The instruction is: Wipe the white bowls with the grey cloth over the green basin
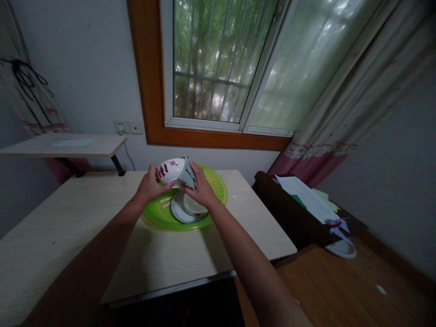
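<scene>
My left hand (pixel 152 184) grips the side of a white bowl (pixel 171 169) with red markings, held tilted above a green plastic basket (pixel 218 181). A grey-blue cloth (pixel 187 175) is pinched in my right hand (pixel 200 186) and lies over the bowl's right rim. Below my hands, a white plate (pixel 177 210) rests inside the basket. Another white bowl (pixel 195 208) sits on that plate, partly covered by my right hand and wrist.
The basket stands on a pale wooden table (pixel 177 254). A raised shelf (pixel 61 144) with a paper is at the left. Beyond the table's right edge, papers (pixel 306 197) lie on a dark piece of furniture (pixel 289 218). A window (pixel 218 63) is behind.
</scene>
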### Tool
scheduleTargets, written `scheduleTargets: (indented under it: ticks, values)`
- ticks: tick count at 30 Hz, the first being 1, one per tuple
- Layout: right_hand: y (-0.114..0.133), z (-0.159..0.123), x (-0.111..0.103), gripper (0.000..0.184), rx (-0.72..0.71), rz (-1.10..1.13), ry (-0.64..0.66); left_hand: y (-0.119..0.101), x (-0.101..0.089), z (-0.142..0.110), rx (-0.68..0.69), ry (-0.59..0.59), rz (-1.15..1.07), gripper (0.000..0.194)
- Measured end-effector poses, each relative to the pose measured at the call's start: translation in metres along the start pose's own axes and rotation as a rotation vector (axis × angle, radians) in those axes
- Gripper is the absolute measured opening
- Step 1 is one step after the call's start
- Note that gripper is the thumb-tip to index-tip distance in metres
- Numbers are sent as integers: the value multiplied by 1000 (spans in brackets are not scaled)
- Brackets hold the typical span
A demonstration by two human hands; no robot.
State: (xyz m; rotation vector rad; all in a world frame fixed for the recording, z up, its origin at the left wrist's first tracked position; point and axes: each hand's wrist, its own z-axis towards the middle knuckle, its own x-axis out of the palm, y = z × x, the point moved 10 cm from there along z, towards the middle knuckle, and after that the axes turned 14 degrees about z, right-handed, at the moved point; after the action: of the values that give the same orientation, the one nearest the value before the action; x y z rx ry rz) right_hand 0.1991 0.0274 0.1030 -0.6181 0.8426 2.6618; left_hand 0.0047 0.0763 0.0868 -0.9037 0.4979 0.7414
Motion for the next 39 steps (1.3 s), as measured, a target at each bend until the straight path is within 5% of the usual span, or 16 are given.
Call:
scheduleTargets:
  ticks: [8,19,33,39]
  values:
    - [-6,-3,-4,90,-20,17,-70,2,13,3,25,42,-117,75]
    - [0,-2,4,82,20,-214,64,-21,14,4,200,43,23,68]
    - [50,-2,19,61,-204,-329,219,-19,9,6,188,22,89,58]
    - [27,1,3,57,-60,-331,48,-20,4,5,174,-17,115,56]
